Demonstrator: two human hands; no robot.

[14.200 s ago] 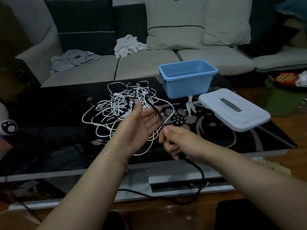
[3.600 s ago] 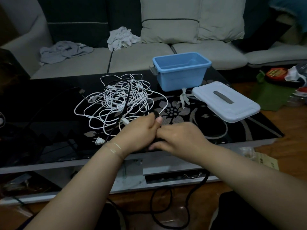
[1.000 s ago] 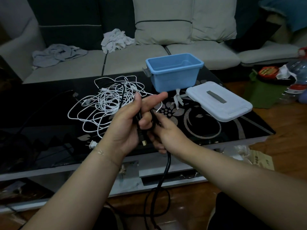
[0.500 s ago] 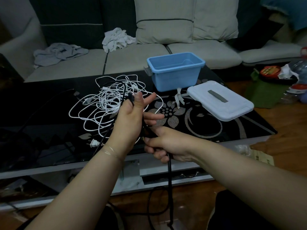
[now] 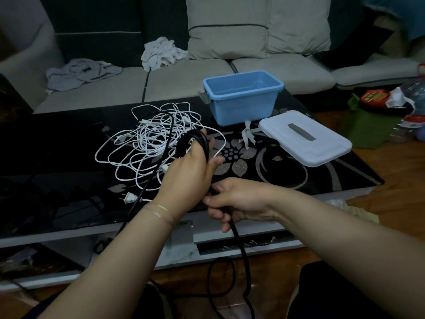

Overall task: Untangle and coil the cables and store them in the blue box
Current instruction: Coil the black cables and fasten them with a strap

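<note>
Currently we have the left hand [image 5: 186, 178] raised over the front of the black glass table [image 5: 322, 176], fingers wrapped round a small coil of the black cable [image 5: 239, 245]; the loops arc over the top of the fingers. Our right hand [image 5: 234, 199] sits just below and right of it, thumb and fingers pinching the same cable where it leaves the coil. From that pinch the cable drops past the table's front edge and loops on the wooden floor [image 5: 395, 171]. Another black run goes from the left hand's far side back along the table, across the white cable pile [image 5: 151, 143].

That pile is a loose tangle on the table, left of centre, just behind the left hand. A white two-prong plug [image 5: 129, 198] lies at the pile's near edge, beside the left wrist.

Blue box [image 5: 242, 97] stands open near the table's back edge, right of the tangle, well apart from both hands. We see no cable inside. Its white lid [image 5: 305, 138] lies flat on the table, just right of and in front of the box.

Behind the table: grey sofa [image 5: 282, 72] with a white cloth [image 5: 161, 52] and a grey cloth [image 5: 80, 72] bunched on the seat.
</note>
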